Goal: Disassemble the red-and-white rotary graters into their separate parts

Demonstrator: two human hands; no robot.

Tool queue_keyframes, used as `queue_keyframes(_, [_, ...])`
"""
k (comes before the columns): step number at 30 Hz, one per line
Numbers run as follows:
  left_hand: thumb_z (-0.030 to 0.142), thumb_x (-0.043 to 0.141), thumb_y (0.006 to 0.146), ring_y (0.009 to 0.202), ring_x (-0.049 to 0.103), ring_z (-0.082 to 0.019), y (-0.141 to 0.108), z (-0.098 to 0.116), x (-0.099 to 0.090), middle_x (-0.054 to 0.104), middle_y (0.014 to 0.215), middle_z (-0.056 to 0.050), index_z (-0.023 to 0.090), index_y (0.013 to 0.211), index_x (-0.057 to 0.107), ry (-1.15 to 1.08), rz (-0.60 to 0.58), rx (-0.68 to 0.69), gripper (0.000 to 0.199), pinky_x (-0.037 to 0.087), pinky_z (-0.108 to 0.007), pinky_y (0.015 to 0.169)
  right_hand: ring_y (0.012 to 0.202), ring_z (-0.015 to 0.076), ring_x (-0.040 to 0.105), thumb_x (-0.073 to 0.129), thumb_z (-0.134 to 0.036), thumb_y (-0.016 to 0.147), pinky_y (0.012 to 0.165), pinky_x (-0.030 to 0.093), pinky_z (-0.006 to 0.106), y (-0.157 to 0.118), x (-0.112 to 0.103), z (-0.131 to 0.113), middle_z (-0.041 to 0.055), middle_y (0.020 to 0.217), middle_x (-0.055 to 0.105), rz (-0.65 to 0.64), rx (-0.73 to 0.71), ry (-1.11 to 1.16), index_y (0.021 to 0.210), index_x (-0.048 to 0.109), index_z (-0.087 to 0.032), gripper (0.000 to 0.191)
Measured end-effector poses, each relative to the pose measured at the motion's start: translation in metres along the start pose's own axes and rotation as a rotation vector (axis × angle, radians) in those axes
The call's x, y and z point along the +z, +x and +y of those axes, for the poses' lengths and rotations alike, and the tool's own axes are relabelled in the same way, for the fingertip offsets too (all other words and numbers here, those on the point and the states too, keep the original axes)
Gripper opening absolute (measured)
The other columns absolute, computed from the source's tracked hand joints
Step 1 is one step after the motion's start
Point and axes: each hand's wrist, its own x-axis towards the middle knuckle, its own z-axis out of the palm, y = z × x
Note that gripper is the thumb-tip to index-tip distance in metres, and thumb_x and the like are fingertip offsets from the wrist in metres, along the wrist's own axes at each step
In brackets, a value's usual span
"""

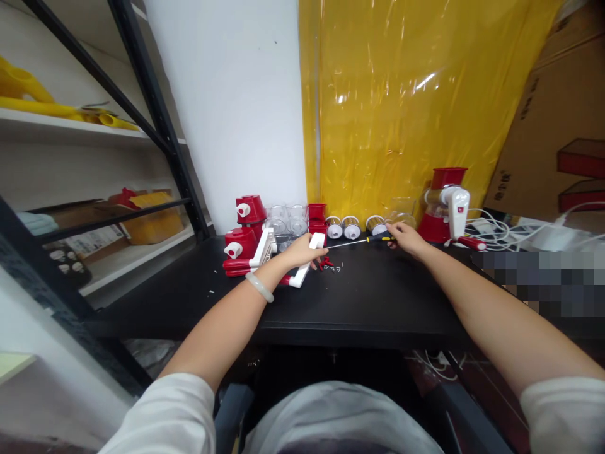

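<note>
My left hand [303,251] is closed around a white crank handle [301,275] with a red grip, held over the black table. My right hand [401,238] holds a screwdriver [379,238] by its black and yellow handle. The shaft points left, and its tip is at the white handle beside my left fingers. Small red parts [325,263] and several screws [337,268] lie on the table just right of my left hand. More white handles with red grips [236,268] rest to the left of it.
Behind my hands stand red housings [241,243], clear cups [297,221] and several metal drums [351,227]. An assembled red and white device [449,208] stands at the right, near white cables [491,228]. Shelves [137,246] are at the left.
</note>
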Motion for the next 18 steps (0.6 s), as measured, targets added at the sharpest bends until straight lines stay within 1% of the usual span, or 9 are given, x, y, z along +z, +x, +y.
queue_keyframes(2, [0.037, 0.083, 0.071, 0.059, 0.065, -0.019, 0.001, 0.000, -0.002, 0.064, 0.070, -0.003, 0.017, 0.089, 0.051, -0.023, 0.011, 0.023, 0.042, 0.052, -0.031, 0.050, 0.048, 0.0113, 0.056, 0.065, -0.040, 0.086, 0.047, 0.044, 0.021, 0.001, -0.001, 0.004, -0.0004, 0.059, 0.063, -0.060, 0.010, -0.006, 0.080, 0.057, -0.018, 0.024])
queue_keyframes(4, [0.048, 0.080, 0.073, 0.054, 0.064, -0.019, 0.001, 0.000, -0.003, 0.064, 0.067, -0.003, 0.018, 0.090, 0.051, -0.032, 0.023, 0.023, 0.045, 0.051, -0.030, 0.048, 0.054, 0.0112, 0.058, 0.074, -0.038, 0.077, 0.050, 0.045, 0.021, 0.002, -0.002, 0.010, -0.0001, 0.067, 0.065, -0.102, -0.001, -0.022, 0.083, 0.060, -0.018, 0.025])
queue_keyframes(7, [0.064, 0.061, 0.084, 0.044, 0.060, -0.017, 0.003, -0.002, -0.005, 0.062, 0.060, -0.001, 0.019, 0.091, 0.049, -0.070, 0.062, 0.021, 0.047, 0.047, -0.028, 0.045, 0.059, 0.0115, 0.057, 0.082, -0.032, 0.064, 0.056, 0.047, 0.023, 0.006, -0.004, 0.019, -0.0022, 0.068, 0.064, -0.159, -0.088, -0.129, 0.085, 0.065, -0.017, 0.032])
queue_keyframes(9, [0.069, 0.049, 0.089, 0.043, 0.060, -0.016, 0.005, -0.003, -0.005, 0.061, 0.057, 0.000, 0.020, 0.090, 0.047, -0.116, 0.093, 0.026, 0.049, 0.045, -0.026, 0.043, 0.064, 0.0127, 0.059, 0.084, -0.026, 0.058, 0.064, 0.049, 0.025, 0.008, -0.005, 0.023, -0.0022, 0.069, 0.065, -0.179, -0.156, -0.214, 0.085, 0.066, -0.017, 0.033])
queue_keyframes(11, [0.071, 0.043, 0.090, 0.043, 0.060, -0.016, 0.005, -0.002, -0.004, 0.061, 0.056, 0.001, 0.020, 0.091, 0.046, -0.165, 0.105, 0.025, 0.051, 0.045, -0.024, 0.043, 0.072, 0.0146, 0.062, 0.083, -0.021, 0.055, 0.073, 0.051, 0.029, 0.009, -0.004, 0.024, -0.0003, 0.076, 0.067, -0.187, -0.192, -0.250, 0.083, 0.066, -0.018, 0.032])
queue_keyframes(14, [0.073, 0.040, 0.090, 0.044, 0.060, -0.015, 0.004, 0.001, -0.003, 0.060, 0.056, 0.001, 0.020, 0.093, 0.047, -0.259, 0.097, 0.035, 0.054, 0.047, -0.025, 0.044, 0.077, 0.0166, 0.065, 0.081, -0.017, 0.054, 0.079, 0.051, 0.032, 0.008, -0.003, 0.020, 0.0013, 0.079, 0.069, -0.177, -0.205, -0.295, 0.079, 0.066, -0.018, 0.029])
queue_keyframes(16, [0.075, 0.040, 0.088, 0.045, 0.059, -0.014, 0.003, 0.004, -0.003, 0.059, 0.057, 0.001, 0.020, 0.093, 0.048, -0.332, 0.089, 0.066, 0.056, 0.050, -0.026, 0.047, 0.076, 0.0172, 0.064, 0.081, -0.018, 0.055, 0.080, 0.051, 0.034, 0.005, -0.001, 0.011, 0.0011, 0.077, 0.068, -0.127, -0.238, -0.361, 0.077, 0.066, -0.019, 0.026])
queue_keyframes(18, [0.078, 0.041, 0.085, 0.046, 0.058, -0.014, 0.001, 0.007, -0.003, 0.057, 0.058, 0.002, 0.020, 0.094, 0.049, -0.402, 0.091, 0.129, 0.059, 0.051, -0.027, 0.049, 0.074, 0.0170, 0.062, 0.079, -0.022, 0.060, 0.079, 0.051, 0.034, -0.001, 0.002, -0.001, 0.0017, 0.078, 0.068, -0.060, -0.315, -0.391, 0.076, 0.066, -0.020, 0.021])
